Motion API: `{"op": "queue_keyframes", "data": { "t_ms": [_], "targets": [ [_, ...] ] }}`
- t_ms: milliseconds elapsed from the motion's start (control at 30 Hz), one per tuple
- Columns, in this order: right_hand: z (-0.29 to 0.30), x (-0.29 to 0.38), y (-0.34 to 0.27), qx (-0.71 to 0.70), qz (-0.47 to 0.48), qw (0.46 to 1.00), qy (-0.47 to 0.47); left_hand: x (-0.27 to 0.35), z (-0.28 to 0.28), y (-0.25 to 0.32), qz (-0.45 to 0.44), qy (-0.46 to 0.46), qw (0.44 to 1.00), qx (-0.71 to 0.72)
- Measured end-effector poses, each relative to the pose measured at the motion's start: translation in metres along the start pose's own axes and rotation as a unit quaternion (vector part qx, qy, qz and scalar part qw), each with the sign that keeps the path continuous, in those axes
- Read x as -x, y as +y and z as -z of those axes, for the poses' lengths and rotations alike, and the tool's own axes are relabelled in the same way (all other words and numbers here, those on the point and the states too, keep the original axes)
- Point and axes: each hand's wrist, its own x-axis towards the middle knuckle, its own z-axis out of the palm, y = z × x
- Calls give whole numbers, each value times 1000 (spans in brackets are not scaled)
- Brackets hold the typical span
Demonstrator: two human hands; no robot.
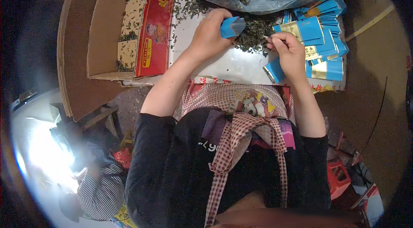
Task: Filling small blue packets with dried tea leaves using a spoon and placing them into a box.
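Observation:
My left hand [211,33] grips a blue foil packet [230,28], its open silvery mouth tilted toward the right. Just past it lies a pile of dark dried leaves [255,36], likely tea, on a white work surface [222,66]. At the pile's right edge is my right hand [287,49], thumb and forefinger drawn together. Whether a small bit of leaf is between those fingertips cannot be made out. Blue and gold packets [322,46] are fanned out to the right of this hand. Another blue packet [274,70] lies partly beneath it.
A clear plastic bag [258,8] full of dried leaves stands at the back. Left of the surface is a cardboard box [109,28] with a red printed flap [156,25]. A person in a striped top [103,192] is at lower left; a red plastic stool [338,178] at lower right.

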Motion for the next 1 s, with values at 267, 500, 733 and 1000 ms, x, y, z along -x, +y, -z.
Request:
{"op": "queue_keyframes", "data": {
  "t_ms": [267,500,733,1000],
  "targets": [
    [7,6,-16,2,9,1000,2,8,11,-8,-7,27,998,-62],
    [10,13,-37,30,58,997,-29,7,4,-16,-25,13,994,-108],
    [9,9,-48,57,72,994,-65,6,-4,-13,-48,8,994,-95],
    [7,-5,-91,250,160,949,-106,8,-13,-8,-18,35,997,-66]
  ]
}}
